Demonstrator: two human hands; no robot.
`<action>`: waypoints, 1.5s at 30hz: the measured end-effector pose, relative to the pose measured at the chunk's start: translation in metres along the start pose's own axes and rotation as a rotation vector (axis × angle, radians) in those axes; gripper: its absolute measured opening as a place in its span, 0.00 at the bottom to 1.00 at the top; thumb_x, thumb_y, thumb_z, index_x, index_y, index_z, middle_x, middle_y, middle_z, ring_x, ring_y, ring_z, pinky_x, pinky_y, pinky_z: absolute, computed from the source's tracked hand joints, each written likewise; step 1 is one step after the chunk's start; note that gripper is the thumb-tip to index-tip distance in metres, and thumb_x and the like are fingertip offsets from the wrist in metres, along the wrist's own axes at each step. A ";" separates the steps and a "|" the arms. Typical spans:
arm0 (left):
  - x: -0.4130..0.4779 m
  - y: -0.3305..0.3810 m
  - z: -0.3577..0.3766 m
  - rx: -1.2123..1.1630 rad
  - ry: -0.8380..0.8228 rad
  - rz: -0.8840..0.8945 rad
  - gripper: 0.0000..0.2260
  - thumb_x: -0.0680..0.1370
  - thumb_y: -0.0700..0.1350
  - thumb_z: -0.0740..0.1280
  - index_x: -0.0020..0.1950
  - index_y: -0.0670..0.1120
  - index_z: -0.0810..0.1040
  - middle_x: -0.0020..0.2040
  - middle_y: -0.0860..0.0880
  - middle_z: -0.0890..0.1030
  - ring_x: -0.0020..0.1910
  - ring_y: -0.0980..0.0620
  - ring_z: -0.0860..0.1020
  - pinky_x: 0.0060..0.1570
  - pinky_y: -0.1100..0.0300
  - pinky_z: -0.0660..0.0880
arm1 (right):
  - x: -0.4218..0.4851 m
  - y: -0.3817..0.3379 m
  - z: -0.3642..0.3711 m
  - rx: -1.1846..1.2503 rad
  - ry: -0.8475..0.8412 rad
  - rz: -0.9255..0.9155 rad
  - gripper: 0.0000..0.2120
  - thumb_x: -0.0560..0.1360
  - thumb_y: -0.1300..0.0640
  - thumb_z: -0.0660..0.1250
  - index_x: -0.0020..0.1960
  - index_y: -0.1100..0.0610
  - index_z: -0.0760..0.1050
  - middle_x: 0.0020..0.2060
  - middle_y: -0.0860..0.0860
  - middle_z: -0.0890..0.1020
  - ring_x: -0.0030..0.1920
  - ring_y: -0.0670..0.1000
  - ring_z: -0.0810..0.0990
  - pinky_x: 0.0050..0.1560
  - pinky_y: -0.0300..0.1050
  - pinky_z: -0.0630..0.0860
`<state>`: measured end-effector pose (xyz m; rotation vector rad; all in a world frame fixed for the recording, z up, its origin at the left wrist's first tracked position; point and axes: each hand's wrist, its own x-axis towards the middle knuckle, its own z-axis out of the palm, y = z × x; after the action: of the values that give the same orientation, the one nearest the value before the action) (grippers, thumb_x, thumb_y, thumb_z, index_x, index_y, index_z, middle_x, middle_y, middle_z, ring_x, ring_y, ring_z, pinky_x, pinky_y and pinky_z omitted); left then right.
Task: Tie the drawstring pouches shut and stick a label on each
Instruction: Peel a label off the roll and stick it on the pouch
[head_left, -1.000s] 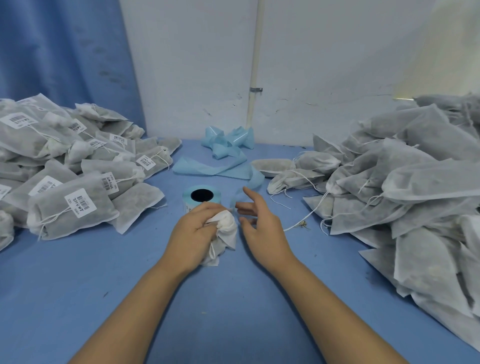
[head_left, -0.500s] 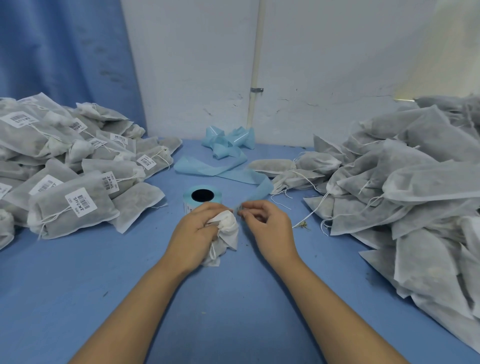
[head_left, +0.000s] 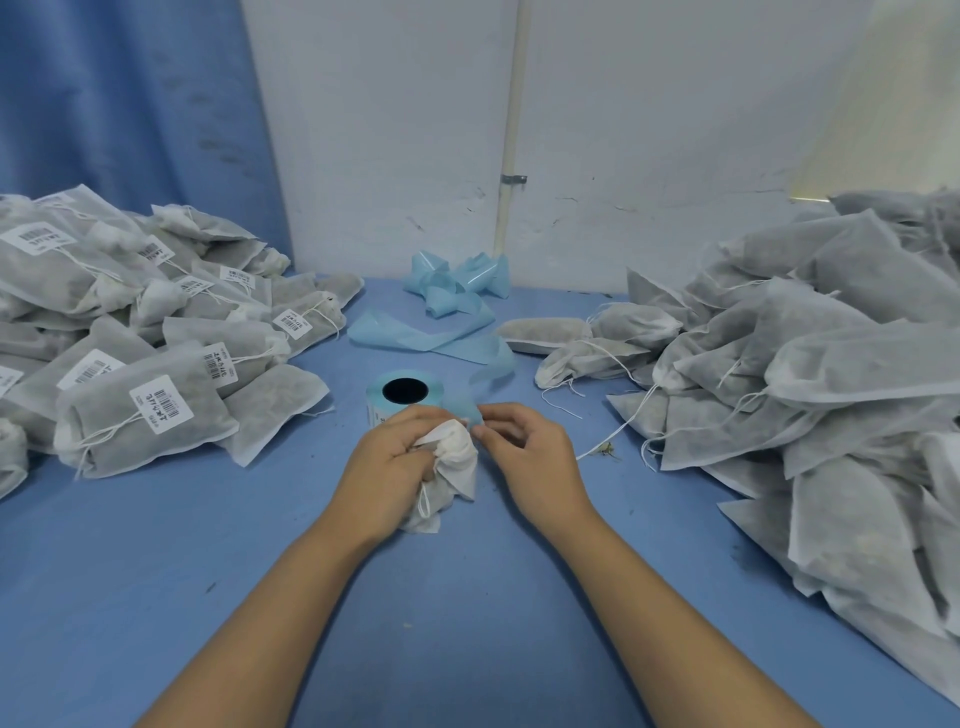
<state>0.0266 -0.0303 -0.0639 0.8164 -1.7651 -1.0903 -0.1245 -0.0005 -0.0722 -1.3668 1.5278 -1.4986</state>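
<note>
My left hand (head_left: 387, 465) grips a white drawstring pouch (head_left: 451, 470) by its gathered neck, just in front of the label roll (head_left: 402, 395). My right hand (head_left: 527, 449) has its fingers curled, and its fingertips pinch the light blue backing strip (head_left: 462, 408) that runs off the roll, right beside the pouch top. Whether a label is between those fingertips cannot be made out. A loop of white string hangs below the pouch.
A heap of tied, labelled pouches (head_left: 135, 343) fills the left side of the blue table (head_left: 260, 571). Unlabelled pouches (head_left: 810, 395) with loose strings are piled on the right. Used blue backing strip (head_left: 447, 306) lies crumpled at the back by the wall.
My right hand went from open beside the pouch to curled, pinching the backing strip at the roll. The strip's loop has dropped lower. My left hand kept its grip.
</note>
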 end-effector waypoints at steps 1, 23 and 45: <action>0.000 0.000 0.000 0.008 0.000 0.002 0.23 0.68 0.24 0.58 0.46 0.49 0.81 0.52 0.51 0.81 0.47 0.64 0.77 0.48 0.73 0.70 | 0.000 0.000 0.000 0.009 0.006 0.006 0.06 0.75 0.63 0.68 0.51 0.56 0.79 0.45 0.48 0.85 0.46 0.42 0.82 0.46 0.30 0.74; 0.003 -0.002 0.022 -0.542 0.185 -0.205 0.15 0.73 0.34 0.69 0.53 0.51 0.80 0.53 0.50 0.84 0.55 0.49 0.81 0.57 0.53 0.74 | -0.015 -0.015 -0.015 0.435 0.432 0.067 0.10 0.75 0.68 0.63 0.45 0.56 0.79 0.33 0.46 0.80 0.33 0.39 0.77 0.36 0.31 0.72; 0.002 0.003 0.024 -0.623 0.265 -0.281 0.07 0.75 0.40 0.69 0.53 0.45 0.80 0.49 0.44 0.85 0.49 0.45 0.83 0.49 0.53 0.78 | -0.034 -0.011 0.004 -0.437 0.076 -0.269 0.28 0.72 0.47 0.71 0.68 0.47 0.64 0.47 0.42 0.74 0.50 0.43 0.74 0.48 0.42 0.72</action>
<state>0.0038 -0.0231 -0.0659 0.7775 -1.0152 -1.5291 -0.1077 0.0310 -0.0703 -1.8436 1.8556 -1.4347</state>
